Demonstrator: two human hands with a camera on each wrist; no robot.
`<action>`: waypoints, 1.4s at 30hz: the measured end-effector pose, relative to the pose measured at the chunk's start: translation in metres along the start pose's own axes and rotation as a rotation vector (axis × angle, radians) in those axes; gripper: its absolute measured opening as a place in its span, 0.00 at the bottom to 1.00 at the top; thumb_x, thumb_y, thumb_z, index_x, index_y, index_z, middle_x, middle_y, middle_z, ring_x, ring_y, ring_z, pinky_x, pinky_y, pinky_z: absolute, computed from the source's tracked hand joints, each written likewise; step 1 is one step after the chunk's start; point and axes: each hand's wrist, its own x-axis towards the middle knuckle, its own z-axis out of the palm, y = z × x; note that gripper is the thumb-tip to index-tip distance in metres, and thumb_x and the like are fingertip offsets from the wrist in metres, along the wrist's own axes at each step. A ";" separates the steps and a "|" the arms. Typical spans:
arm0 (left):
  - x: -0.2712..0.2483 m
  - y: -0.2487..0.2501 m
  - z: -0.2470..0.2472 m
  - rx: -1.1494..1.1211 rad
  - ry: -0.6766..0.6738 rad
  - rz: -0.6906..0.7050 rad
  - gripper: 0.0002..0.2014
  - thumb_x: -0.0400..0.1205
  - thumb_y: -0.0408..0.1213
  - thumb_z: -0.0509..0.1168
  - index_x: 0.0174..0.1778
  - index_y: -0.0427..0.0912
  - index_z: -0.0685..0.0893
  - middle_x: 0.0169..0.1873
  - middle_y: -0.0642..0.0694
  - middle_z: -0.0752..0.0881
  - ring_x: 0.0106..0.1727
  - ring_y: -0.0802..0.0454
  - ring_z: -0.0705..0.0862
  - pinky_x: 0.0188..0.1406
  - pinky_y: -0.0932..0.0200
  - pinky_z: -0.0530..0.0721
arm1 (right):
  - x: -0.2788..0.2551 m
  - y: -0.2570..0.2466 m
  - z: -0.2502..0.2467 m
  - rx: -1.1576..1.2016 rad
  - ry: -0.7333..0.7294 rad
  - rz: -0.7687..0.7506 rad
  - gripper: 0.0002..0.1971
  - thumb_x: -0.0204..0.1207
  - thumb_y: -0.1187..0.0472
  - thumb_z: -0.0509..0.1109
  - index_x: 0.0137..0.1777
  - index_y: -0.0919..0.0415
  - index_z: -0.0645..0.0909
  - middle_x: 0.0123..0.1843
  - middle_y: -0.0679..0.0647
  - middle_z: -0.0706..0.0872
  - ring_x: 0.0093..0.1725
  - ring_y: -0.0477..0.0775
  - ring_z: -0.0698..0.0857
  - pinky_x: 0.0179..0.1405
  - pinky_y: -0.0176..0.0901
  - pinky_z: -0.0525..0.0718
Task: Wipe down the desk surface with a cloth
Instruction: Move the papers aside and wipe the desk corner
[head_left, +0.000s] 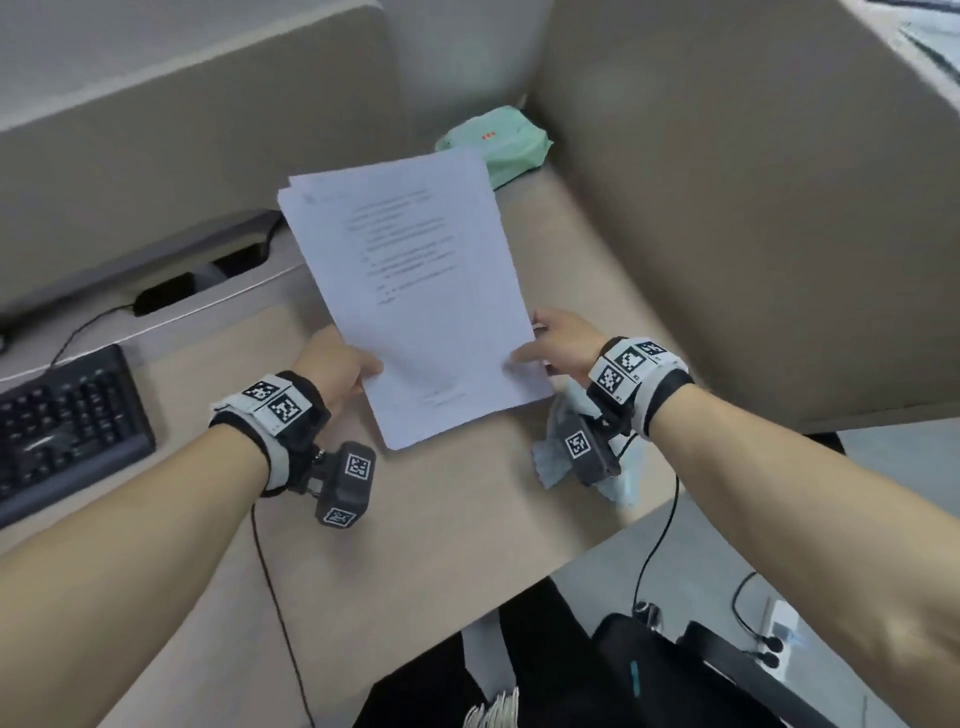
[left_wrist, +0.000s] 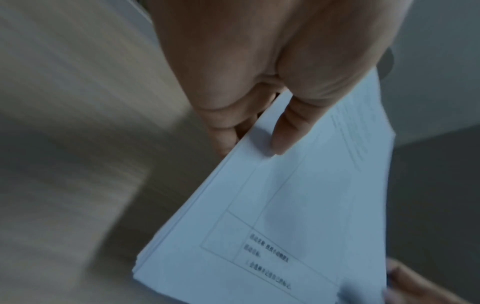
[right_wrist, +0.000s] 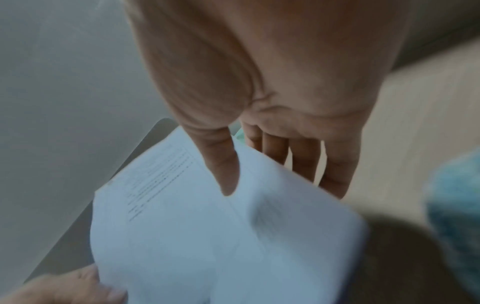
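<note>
Here, your left hand (head_left: 340, 364) and right hand (head_left: 558, 345) each pinch a near corner of the stack of papers (head_left: 410, 291), thumb on top and fingers beneath; your wrist views show those thumbs (left_wrist: 285, 131) (right_wrist: 223, 164) pressed on the sheet, which the head view partly hides. Only the head view shows the light blue cloth (head_left: 556, 457) crumpled on the desk (head_left: 441, 519) under your right wrist. Beyond your fingertips lies a green packet (head_left: 498, 143).
</note>
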 end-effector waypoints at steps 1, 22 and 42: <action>-0.007 -0.003 -0.015 0.051 -0.004 0.040 0.12 0.72 0.15 0.64 0.46 0.33 0.85 0.46 0.34 0.87 0.48 0.38 0.86 0.46 0.51 0.85 | 0.003 -0.010 0.013 0.030 -0.003 -0.006 0.14 0.71 0.72 0.74 0.53 0.56 0.84 0.54 0.54 0.90 0.52 0.57 0.87 0.51 0.48 0.84; -0.060 -0.082 -0.188 0.033 0.233 0.194 0.18 0.78 0.22 0.67 0.65 0.31 0.81 0.56 0.44 0.85 0.57 0.49 0.84 0.56 0.60 0.78 | 0.018 -0.087 0.211 -0.094 0.087 -0.275 0.12 0.69 0.68 0.67 0.52 0.59 0.84 0.56 0.62 0.90 0.59 0.64 0.87 0.64 0.64 0.82; -0.038 -0.146 -0.191 0.324 0.110 -0.270 0.08 0.81 0.36 0.66 0.54 0.42 0.86 0.46 0.43 0.90 0.42 0.42 0.89 0.40 0.48 0.91 | 0.041 -0.039 0.256 -0.458 -0.077 0.054 0.06 0.75 0.68 0.68 0.37 0.60 0.78 0.36 0.53 0.83 0.37 0.56 0.81 0.32 0.40 0.79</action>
